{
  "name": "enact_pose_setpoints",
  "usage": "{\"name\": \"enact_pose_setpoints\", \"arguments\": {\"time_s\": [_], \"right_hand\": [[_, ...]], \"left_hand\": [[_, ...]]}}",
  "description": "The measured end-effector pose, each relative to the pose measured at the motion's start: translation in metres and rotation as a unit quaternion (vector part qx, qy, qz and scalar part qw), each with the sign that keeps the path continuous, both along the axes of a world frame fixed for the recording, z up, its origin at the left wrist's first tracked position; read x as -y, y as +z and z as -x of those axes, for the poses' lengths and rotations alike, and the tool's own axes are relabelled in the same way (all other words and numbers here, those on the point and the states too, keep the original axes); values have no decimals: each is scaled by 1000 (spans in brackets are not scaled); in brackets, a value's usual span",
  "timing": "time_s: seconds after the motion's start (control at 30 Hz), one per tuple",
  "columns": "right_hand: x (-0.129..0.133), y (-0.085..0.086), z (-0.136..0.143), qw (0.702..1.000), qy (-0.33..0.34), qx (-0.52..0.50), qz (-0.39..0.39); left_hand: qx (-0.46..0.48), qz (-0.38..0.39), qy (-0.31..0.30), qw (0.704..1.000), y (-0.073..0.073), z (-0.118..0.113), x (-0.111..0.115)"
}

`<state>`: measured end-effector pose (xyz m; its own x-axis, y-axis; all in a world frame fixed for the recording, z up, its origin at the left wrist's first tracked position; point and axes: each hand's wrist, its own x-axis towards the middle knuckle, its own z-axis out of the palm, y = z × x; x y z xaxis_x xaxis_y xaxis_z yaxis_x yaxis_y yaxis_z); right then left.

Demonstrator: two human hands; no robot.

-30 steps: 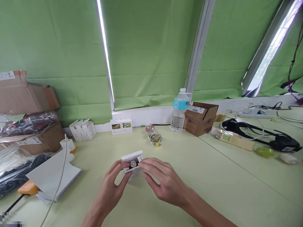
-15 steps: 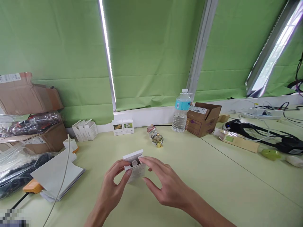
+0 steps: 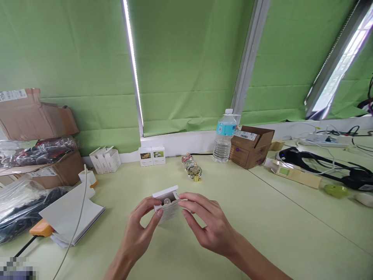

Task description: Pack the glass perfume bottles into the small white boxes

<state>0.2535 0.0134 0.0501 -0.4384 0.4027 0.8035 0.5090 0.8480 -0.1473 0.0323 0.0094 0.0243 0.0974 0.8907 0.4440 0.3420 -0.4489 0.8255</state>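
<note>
A small white cardboard box (image 3: 170,213) with its top flap raised stands in front of me, printed with faint text on the near side. Inside its mouth a round clear knob (image 3: 167,201) shows; the rest of that object is hidden in the box. My left hand (image 3: 142,221) pinches the box's left side between thumb and fingers. At the right edge of the box, my right hand (image 3: 205,219) has its fingertips by the side flap, thumb held apart from the fingers and nothing gripped.
Behind the box lie shiny ornate trinkets (image 3: 192,168). Two white picture boxes (image 3: 152,156) and several upright white boxes (image 3: 105,160) line the wall. A water bottle (image 3: 223,138) and a brown carton (image 3: 250,147) stand right. White papers (image 3: 74,216) and a cable lie left.
My right hand has shifted slightly right, from over the box's opening to its right edge, so more of the inside shows. My left hand keeps its hold.
</note>
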Motion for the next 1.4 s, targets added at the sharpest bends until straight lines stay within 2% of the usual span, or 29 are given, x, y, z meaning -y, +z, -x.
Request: {"name": "enact_pose_setpoints", "arguments": {"time_s": [0.27,0.57,0.7,0.93,1.03,1.23,1.4], "right_hand": [[1,0,3,992,-35,92,77],[0,-1,4,985,-54,132,99],[1,-3,6,977,-58,166,124],[3,-1,9,974,-54,164,150],[4,0,8,970,-53,171,165],[4,-1,8,966,-56,180,178],[4,-3,8,962,-56,198,178]], "left_hand": [[6,22,13,1000,3,-1,2],[20,36,21,999,4,-3,2],[19,17,44,999,-2,-3,0],[3,-53,121,991,-14,-4,1],[-19,-70,112,991,-12,-4,4],[-85,-53,75,992,-12,-3,4],[-64,-68,80,992,-11,-2,2]]}}
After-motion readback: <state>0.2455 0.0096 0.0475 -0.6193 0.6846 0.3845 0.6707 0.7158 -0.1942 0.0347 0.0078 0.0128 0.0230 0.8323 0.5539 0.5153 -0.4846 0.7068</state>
